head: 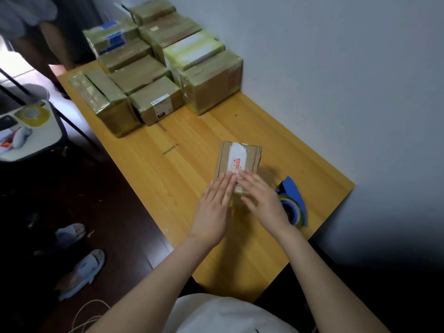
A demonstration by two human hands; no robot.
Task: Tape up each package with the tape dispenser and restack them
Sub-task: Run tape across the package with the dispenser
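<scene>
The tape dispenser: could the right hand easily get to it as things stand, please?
Probably yes: the tape dispenser lies just beside the right hand, nothing between them, though that hand presses flat on the box.

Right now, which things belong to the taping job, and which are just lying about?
For the job: the small box under the left hand and right hand, the blue tape dispenser, the taped boxes at the far end.
Lying about: the tape roll on the side table, the slippers and the white cable on the floor.
</scene>
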